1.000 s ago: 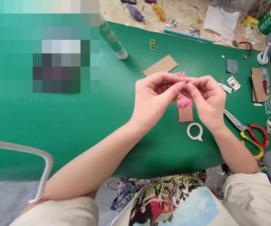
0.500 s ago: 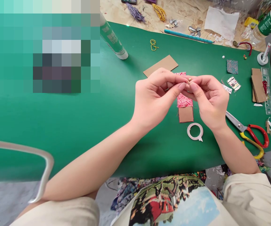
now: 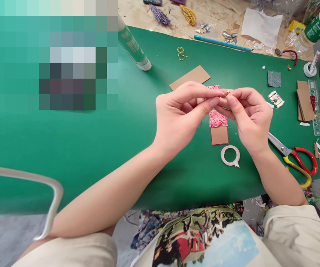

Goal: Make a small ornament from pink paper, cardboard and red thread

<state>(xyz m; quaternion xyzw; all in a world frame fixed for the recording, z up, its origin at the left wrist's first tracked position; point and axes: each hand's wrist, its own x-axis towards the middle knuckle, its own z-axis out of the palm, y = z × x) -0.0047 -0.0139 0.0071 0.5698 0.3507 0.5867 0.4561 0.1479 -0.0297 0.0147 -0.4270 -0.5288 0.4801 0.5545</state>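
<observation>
My left hand (image 3: 180,116) is closed in a pinch, thumb against forefinger, on a thin strand whose end shows at the fingertips. My right hand (image 3: 253,115) pinches a tiny gold-coloured bead (image 3: 228,92) between thumb and forefinger. The fingertips of both hands nearly meet above the green table. Below them lies a strip of pink patterned fabric (image 3: 218,119), partly hidden by my fingers, with a bare brown card square (image 3: 219,135) at its near end. A roll of narrow white tape (image 3: 223,155) rests just in front of it.
Scissors with red and yellow handles (image 3: 314,159) lie beside my right forearm. Behind my hands are a cardboard strip (image 3: 190,78), a yellow cord (image 3: 181,53) and a green-and-white tube (image 3: 137,50). A blue pencil (image 3: 222,42) lies along the back. Cardboard pieces (image 3: 306,102) sit at right.
My right hand has shifted slightly to the right, with the gold bead now showing more above its fingertips. My left hand has moved slightly left, and the fingertips are a little farther apart.
</observation>
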